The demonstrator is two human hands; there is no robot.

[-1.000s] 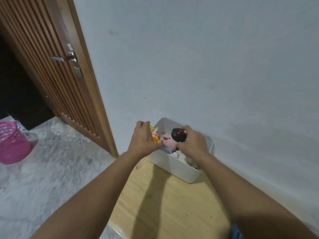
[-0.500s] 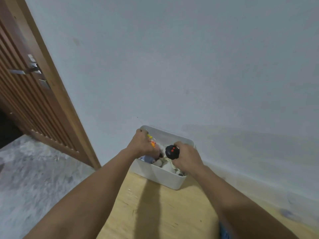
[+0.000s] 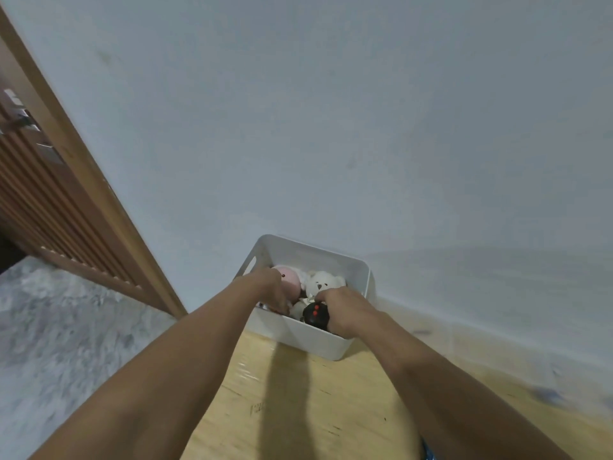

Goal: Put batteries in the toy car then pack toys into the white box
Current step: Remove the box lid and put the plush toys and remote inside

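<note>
The white box (image 3: 332,256) stands at the far end of a wooden table (image 3: 298,413), against the wall. Inside it lie a pink plush toy (image 3: 291,281) and a white plush bear (image 3: 324,282). My right hand (image 3: 346,310) is shut on a black round controller with red buttons (image 3: 315,319), low inside the box at its near right side. My left hand (image 3: 269,288) reaches into the left part of the box beside the pink plush. Its fingers curl downward and whatever is under them is hidden. No toy car is visible.
A pale wall (image 3: 365,127) rises right behind the box. A slatted wooden door (image 3: 49,194) stands at the left, with grey marbled floor (image 3: 49,327) below it. The table's left edge runs close to the box.
Both hands have sunk deeper into the box. The yellow-orange toy seen at my left hand earlier is out of sight. The pink plush and white bear now show behind the hands. The camera has shifted.
</note>
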